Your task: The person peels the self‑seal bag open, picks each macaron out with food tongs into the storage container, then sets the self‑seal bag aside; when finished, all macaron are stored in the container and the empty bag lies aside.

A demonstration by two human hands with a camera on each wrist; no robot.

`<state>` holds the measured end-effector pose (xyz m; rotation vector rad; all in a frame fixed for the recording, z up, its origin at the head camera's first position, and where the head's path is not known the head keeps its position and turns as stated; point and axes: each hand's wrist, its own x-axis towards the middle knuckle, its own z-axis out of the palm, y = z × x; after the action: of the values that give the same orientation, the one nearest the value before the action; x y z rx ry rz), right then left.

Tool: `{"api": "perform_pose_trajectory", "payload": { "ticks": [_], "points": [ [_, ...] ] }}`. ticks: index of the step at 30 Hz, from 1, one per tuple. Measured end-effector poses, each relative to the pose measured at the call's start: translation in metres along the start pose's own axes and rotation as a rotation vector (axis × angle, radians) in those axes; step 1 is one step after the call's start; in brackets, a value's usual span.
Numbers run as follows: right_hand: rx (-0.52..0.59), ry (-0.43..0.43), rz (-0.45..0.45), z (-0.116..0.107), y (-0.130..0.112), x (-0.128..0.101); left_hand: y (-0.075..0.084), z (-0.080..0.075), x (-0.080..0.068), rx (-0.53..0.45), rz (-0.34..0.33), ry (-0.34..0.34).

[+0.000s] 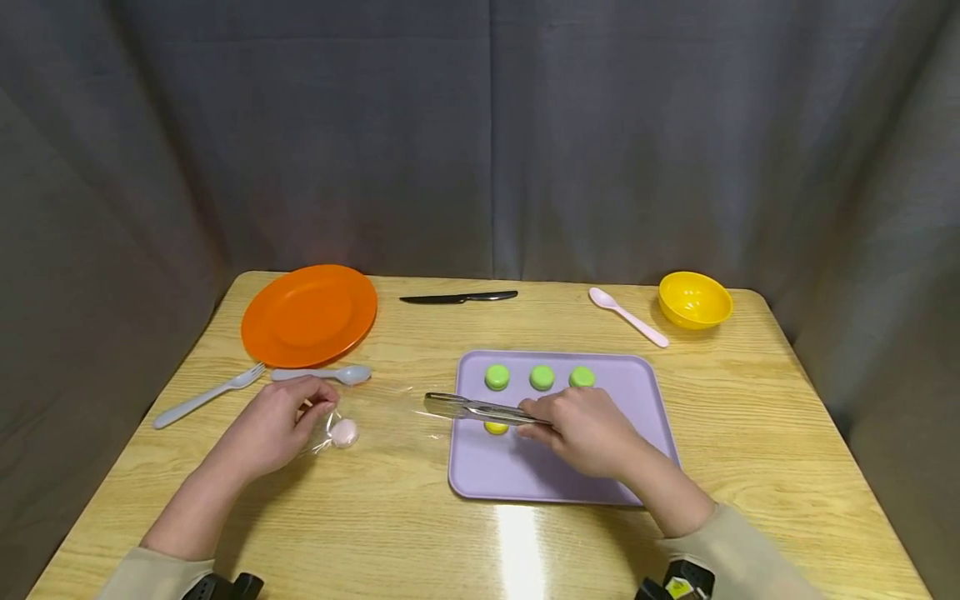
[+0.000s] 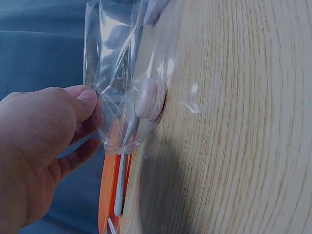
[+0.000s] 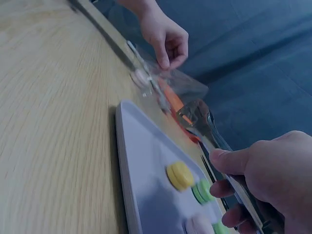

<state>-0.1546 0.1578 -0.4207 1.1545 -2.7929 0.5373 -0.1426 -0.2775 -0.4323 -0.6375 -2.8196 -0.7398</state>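
With thumb and fingertips, my left hand (image 1: 273,423) pinches the edge of a clear plastic bag (image 2: 114,53). A pale pink macaron (image 1: 344,432) lies inside that bag, low against the wood in the left wrist view. My right hand (image 1: 588,429) grips metal tongs (image 1: 487,408) above the purple tray (image 1: 632,392). Their tips point left, toward the bag's far end, with nothing between them. Three green macarons (image 1: 542,377) sit in a row on the tray, and a yellow macaron (image 3: 180,175) is partly covered by the tongs in the head view. Another pink macaron (image 3: 199,225) shows near my right hand.
At the back left, an orange plate (image 1: 309,315) stands near a grey spoon (image 1: 352,375) and a grey fork (image 1: 210,397). Along the back lie a black knife (image 1: 459,297) and a pink spoon (image 1: 628,317), beside a yellow bowl (image 1: 695,300). Grey curtains surround the table.
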Motion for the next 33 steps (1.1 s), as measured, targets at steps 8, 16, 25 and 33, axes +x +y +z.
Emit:
{"api": "perform_pose_trajectory", "payload": {
  "ticks": [8,16,25,33],
  "points": [
    [-0.005,-0.056,-0.032,0.021,-0.013,0.030,0.002,0.000,-0.002,0.008,0.017,0.006],
    [0.036,-0.094,-0.054,0.028,-0.024,0.048,0.001,0.000,-0.003,0.016,0.020,0.011],
    [0.072,-0.149,-0.051,0.035,-0.034,0.061,0.002,0.000,-0.001,-0.010,0.043,0.021],
    [0.133,-0.212,-0.066,0.042,-0.042,0.072,0.005,0.000,-0.001,-0.019,0.044,-0.001]
  ]
}}
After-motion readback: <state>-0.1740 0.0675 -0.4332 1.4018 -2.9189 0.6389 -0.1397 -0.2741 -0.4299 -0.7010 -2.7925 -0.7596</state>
